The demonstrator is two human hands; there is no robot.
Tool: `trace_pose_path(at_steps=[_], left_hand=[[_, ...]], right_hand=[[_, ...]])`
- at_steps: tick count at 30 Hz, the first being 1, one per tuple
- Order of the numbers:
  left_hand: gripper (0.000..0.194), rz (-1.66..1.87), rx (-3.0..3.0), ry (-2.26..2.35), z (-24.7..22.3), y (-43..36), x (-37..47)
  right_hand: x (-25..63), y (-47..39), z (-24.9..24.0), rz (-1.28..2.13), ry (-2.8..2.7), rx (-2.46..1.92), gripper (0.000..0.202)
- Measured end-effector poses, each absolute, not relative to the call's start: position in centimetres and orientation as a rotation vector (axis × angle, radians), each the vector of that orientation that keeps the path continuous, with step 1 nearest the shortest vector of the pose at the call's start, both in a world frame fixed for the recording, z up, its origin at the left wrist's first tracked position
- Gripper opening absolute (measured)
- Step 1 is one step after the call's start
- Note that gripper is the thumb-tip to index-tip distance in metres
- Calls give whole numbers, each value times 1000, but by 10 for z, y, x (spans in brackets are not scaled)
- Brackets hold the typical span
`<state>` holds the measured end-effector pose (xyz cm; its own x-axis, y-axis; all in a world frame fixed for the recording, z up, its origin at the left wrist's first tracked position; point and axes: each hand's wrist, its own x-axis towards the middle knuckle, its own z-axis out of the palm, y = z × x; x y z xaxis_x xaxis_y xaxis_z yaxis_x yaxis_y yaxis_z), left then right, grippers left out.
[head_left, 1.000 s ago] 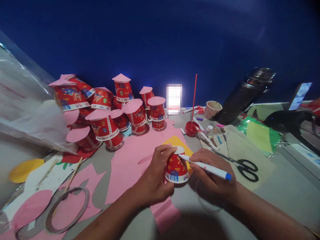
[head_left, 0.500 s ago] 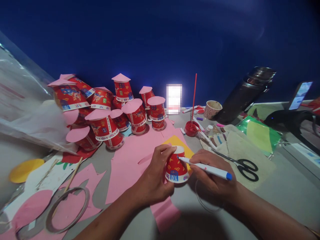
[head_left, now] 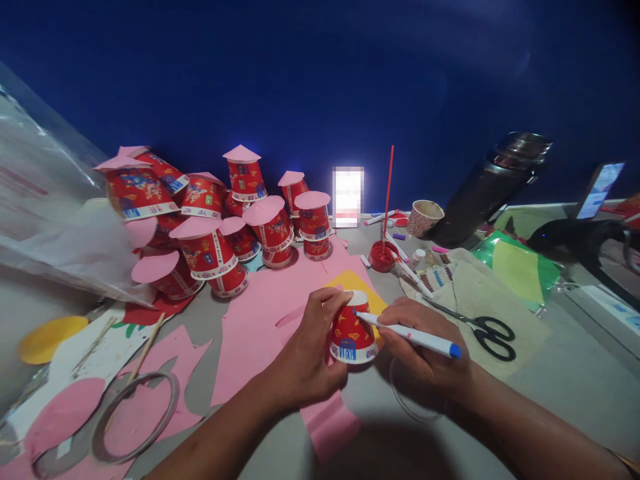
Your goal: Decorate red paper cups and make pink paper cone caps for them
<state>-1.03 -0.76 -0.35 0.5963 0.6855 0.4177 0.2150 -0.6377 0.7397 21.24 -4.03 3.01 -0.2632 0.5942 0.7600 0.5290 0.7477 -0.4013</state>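
An upside-down red paper cup (head_left: pixel 353 333) with gold patterns and a white rim is gripped by my left hand (head_left: pixel 315 347), thumb low and fingers near its top. Blue marks show near the rim, and a small blue mark sits higher up. My right hand (head_left: pixel 430 343) pinches a white marker (head_left: pixel 415 335) with a blue end. Its tip touches the cup's side at the upper mark. Beneath and behind the cup lie pink paper (head_left: pixel 265 320) and a piece of orange-yellow paper (head_left: pixel 373 300).
Stacked red cups with pink cone tops (head_left: pixel 203 243) stand at back left. A tape roll (head_left: pixel 173 407) lies front left. To the right are black-handled scissors (head_left: pixel 495 337), a red paint pot (head_left: pixel 383 259) with a stick, a small cup (head_left: pixel 425 217) and a black flask (head_left: pixel 480 190).
Almost nothing differs. The marker tip has shifted very slightly left on the cup, and the view has moved by a hair. Both hands keep their hold.
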Motion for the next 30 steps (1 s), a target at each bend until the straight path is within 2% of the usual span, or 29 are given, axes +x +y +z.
trace_pose_path(at_steps=[30], left_hand=[[91,928,2170,705,-1,-7,-10]], right_hand=[[212,-41,33,102,-1950,-842,14]])
